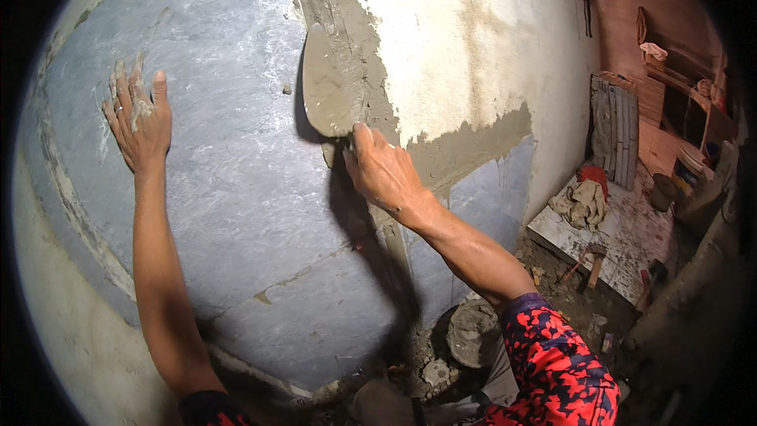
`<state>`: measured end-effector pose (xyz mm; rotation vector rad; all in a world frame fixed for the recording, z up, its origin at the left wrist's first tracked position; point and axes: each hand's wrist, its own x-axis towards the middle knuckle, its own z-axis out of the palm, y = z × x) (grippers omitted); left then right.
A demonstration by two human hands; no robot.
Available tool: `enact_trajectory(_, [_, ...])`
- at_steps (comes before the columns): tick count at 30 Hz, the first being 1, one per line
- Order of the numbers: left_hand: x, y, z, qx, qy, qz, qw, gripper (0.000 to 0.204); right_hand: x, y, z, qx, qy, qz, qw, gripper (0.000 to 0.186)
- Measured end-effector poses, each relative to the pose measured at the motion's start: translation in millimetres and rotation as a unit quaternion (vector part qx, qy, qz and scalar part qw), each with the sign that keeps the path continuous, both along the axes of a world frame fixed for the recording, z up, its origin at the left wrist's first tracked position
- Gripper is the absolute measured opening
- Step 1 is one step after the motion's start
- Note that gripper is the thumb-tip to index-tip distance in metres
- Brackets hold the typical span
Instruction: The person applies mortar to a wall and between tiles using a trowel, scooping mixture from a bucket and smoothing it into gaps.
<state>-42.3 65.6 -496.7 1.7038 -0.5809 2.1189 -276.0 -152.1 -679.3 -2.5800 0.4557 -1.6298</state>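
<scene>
1. Mortar-coated, leaf-shaped trowel [331,91] lies over the right edge of the large blue-grey slab [229,55], tip pointing up the wall; a dark shadow shows along its left side, and whether its whole face touches the surface I cannot tell.
2. Right hand [386,170] is closed around the handle, which it mostly hides, just below the blade's broad end.
3. Left hand [142,122] is spread wide, palm toward the slab near its left edge, fingers smeared with pale cement and holding nothing.
4. Beside the slab's right edge runs a rough strip of wet grey mortar [374,71], bordering the cream-coloured wall surface [465,24]. For an even band, a slight blade tilt and long, steady strokes along that edge should serve better than short dabs.
5. Light, even pressure would probably press mortar into the seam without dragging it out; the spread left hand can serve as a brace.
6. A small crumb of mortar [286,89] sits on the slab just left of the blade; wiping it off before it hardens seems wise.
</scene>
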Motion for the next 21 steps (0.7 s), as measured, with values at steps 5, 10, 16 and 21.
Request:
enact_trajectory(5, [6,2,-4,0.001,-0.027,0.016,1.000,0.058,-49,-20,1,0.082,0.069,0.220,0.970,0.036])
enact_trajectory(10, [8,6,0,-0.002,0.009,0.019,1.000,0.065,-58,-33,-48,0.090,-0.030,0.248,0.964,0.047])
enact_trajectory(16, [4,2,-3,0.000,-0.006,0.016,1.000,0.060,-37,-23,-90,0.168,-0.080,0.091,0.978,0.031])
enact_trajectory(21, [3,-1,0,-0.001,-0.003,0.001,1.000,0.063,-27,-10,-82,0.151,-0.052,0.117,0.980,0.032])
